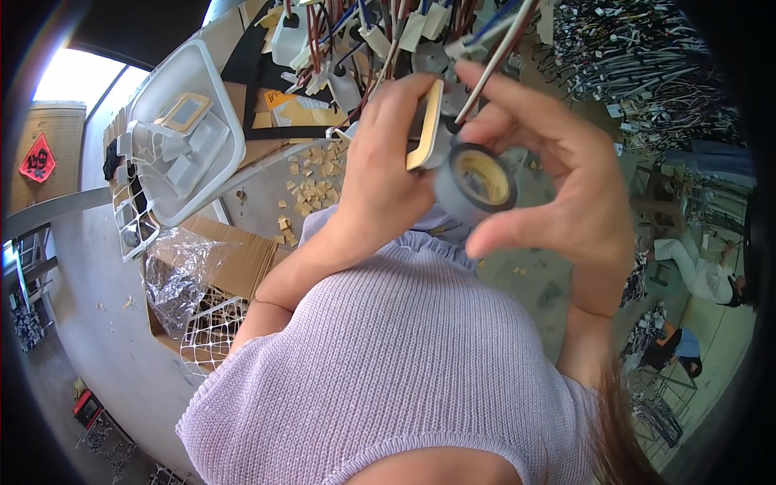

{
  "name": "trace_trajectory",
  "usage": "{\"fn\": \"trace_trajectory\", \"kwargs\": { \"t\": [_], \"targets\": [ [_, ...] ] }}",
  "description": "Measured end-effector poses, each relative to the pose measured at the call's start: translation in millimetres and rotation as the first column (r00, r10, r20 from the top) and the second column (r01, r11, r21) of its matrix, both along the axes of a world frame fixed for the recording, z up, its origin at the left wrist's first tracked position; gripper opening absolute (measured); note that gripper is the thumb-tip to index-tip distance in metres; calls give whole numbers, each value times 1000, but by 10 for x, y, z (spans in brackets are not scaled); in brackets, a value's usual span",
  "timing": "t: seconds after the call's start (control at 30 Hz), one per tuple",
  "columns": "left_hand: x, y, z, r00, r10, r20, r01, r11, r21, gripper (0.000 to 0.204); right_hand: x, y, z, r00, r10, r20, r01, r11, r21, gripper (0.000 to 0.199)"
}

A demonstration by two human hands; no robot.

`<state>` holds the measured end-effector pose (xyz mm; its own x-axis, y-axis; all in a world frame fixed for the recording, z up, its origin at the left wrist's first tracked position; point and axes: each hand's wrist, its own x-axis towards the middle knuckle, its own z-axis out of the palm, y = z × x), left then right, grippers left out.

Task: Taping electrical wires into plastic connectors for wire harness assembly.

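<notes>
My left hand (384, 158) is closed on a small rectangular piece with a tan face and white rim (430, 125), tilted on edge; its thumb is hidden behind. Just right of it, a roll of grey tape (499, 200) with a yellowish core stands between my two hands, partly blurred. My right hand (570, 174) curves around the roll's right side, thumb and fingers spread apart. Its curled fingertips are close to the roll's upper edge; whether they touch it, I cannot tell. A pale cable (503, 50) slants down in front of the right fingers toward the roll.
Wires with white tags (376, 40) hang at the top. A white bin (234, 121) at left holds plastic parts and a tan-rimmed piece (184, 111). Small tan scraps (315, 192) litter the floor. A cardboard box (234, 263) holds clear wrap and netting. Cable bundles and two people are at right.
</notes>
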<state>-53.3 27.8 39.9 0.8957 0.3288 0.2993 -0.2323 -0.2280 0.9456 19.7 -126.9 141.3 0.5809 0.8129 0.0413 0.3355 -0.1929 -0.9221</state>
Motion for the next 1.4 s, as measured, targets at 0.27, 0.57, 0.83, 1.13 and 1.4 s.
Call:
{"fn": "trace_trajectory", "kwargs": {
  "t": [0.27,0.57,0.83,1.13,1.4],
  "targets": [
    [-6,134,166,305,-890,339,512,-147,-846,47,481,91,-192,954,263,-146,-238,956,170,63],
    [15,-10,-27,-90,-579,811,223,-805,-550,61,834,591,-471,520,832,195,-818,420,392,45],
    [-31,56,0,169,-721,672,406,-570,-714,55,916,541,-416,563,752,344,-826,499,262,11],
    [6,158,140,703,-711,12,443,424,-790,42,741,174,-116,835,494,242,-476,870,-130,22],
    [69,101,-33,991,2,135,-14,996,87,31,203,6,-1,789,146,-597,-92,989,120,60]
  ]
}}
